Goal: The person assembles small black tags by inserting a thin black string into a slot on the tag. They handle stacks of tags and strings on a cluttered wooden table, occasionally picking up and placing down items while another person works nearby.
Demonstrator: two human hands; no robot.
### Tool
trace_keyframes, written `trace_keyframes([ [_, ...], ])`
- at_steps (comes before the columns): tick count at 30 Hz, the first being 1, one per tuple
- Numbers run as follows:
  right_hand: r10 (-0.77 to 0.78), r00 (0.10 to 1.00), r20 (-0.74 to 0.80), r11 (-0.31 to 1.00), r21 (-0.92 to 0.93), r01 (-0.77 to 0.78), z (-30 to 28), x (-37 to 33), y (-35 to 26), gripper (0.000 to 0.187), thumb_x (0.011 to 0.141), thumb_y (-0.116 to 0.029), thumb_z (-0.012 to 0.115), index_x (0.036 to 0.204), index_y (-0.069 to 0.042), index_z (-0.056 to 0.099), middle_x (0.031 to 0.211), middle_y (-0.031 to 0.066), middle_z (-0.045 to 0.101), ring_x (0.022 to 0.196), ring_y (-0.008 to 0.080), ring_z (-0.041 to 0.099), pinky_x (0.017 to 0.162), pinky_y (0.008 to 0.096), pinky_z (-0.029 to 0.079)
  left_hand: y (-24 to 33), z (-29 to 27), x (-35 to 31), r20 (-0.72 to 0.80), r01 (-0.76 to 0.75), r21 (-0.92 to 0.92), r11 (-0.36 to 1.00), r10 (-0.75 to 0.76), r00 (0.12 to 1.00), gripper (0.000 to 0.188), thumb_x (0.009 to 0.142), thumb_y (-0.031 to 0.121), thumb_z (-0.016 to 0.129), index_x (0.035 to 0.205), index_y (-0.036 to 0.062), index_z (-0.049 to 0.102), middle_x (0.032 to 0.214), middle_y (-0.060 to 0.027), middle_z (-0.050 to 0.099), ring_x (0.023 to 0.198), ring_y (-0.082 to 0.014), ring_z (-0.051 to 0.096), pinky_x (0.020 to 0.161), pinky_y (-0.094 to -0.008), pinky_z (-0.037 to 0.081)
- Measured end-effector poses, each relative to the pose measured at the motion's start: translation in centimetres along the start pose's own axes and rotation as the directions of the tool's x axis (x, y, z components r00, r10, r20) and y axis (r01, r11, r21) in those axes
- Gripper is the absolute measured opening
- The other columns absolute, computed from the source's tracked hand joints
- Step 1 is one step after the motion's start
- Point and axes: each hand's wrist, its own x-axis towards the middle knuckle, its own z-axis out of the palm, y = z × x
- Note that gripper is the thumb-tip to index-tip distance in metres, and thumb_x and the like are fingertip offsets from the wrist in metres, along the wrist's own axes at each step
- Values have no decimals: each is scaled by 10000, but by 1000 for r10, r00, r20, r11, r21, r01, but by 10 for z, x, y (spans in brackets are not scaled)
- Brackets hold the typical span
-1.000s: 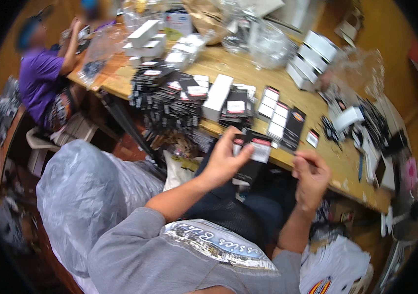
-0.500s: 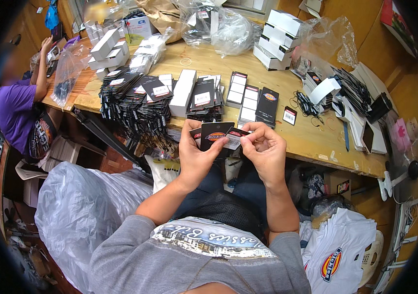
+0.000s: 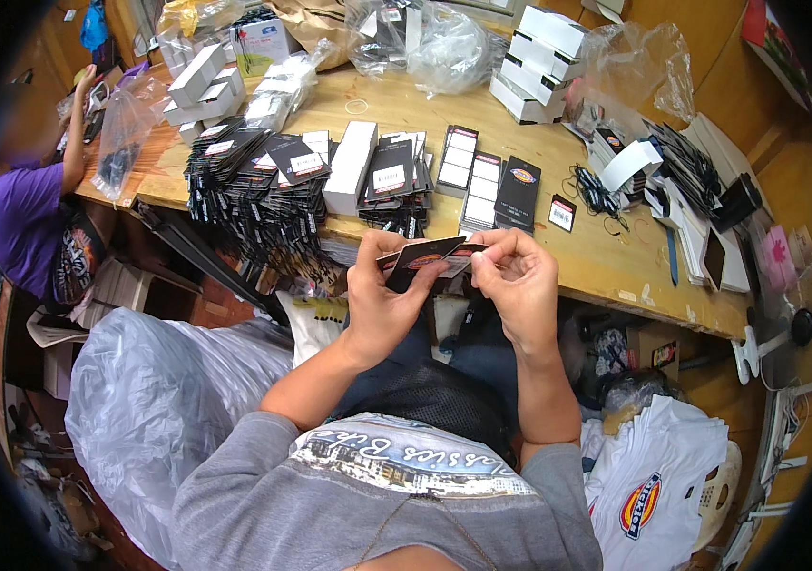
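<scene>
Above my lap, at the table's front edge, my left hand (image 3: 375, 303) grips a black hang tag (image 3: 417, 259) with a coloured logo, its thumb across the front. Part of another card shows behind it, at its left. At the tag's right end my right hand (image 3: 526, 290) pinches the edge of a smaller black and white label card (image 3: 460, 259), which partly overlaps the hang tag. The right fingertips hide where they meet the card. On the table just beyond lie stacks of white label cards (image 3: 484, 195) and a stack of black logo tags (image 3: 518, 188).
Strung black tags (image 3: 244, 205) are heaped at the left, beside a long white box (image 3: 352, 169). White boxes (image 3: 539, 62) stand at the back. A single label card (image 3: 562, 213) and black cords (image 3: 594, 193) lie at right. A person in purple (image 3: 25, 233) sits left.
The hang tag has tilted, its right end rising, and its face shows at a sharper slant. The label card has turned with it. Both hands stay close together.
</scene>
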Motion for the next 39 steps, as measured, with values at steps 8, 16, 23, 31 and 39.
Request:
trace_keyframes([
  [8, 15, 999, 29, 998, 62, -17, -4, 4, 7, 71, 733, 1, 561, 733, -2, 490, 824, 49, 520, 678, 44, 493, 593, 160, 404, -3, -3, 1, 215, 99, -40, 994, -88, 973, 195, 763, 18, 522, 890, -10, 377, 734, -90, 546, 679, -106, 526, 613, -215, 415],
  [16, -139, 989, 43, 988, -57, 142, -5, -1, -6, 69, 706, 14, 575, 722, -11, 512, 857, 11, 472, 634, 16, 467, 537, 135, 364, 0, -2, 2, 133, 209, -247, 946, -181, 974, 132, 762, 16, 531, 843, 2, 428, 759, -39, 516, 719, -59, 465, 662, -191, 382],
  [23, -198, 978, 63, 939, -272, 208, 0, -6, -9, 76, 664, 21, 596, 681, -5, 526, 883, 14, 426, 575, -10, 420, 453, 131, 277, 5, -1, 0, 108, 104, -109, 989, -93, 990, 127, 694, -36, 589, 781, -35, 497, 738, -63, 571, 670, -70, 526, 603, -197, 428],
  [31, -192, 979, 62, 950, -238, 201, 1, -5, -6, 56, 688, 14, 576, 686, -1, 522, 888, 31, 488, 572, -8, 401, 462, 128, 294, 3, -4, 3, 205, -142, 19, 990, 135, 969, 125, 690, -47, 562, 813, -32, 546, 699, -102, 560, 617, -126, 554, 561, -226, 432],
  [39, -368, 928, 57, 824, -443, 354, 0, -8, -5, 83, 659, 15, 597, 681, -8, 521, 846, 42, 505, 567, 39, 412, 478, 157, 325, 10, -4, 10, 127, -27, -51, 998, 34, 991, 139, 783, 6, 468, 873, -34, 567, 758, -89, 559, 667, -121, 526, 587, -210, 420],
])
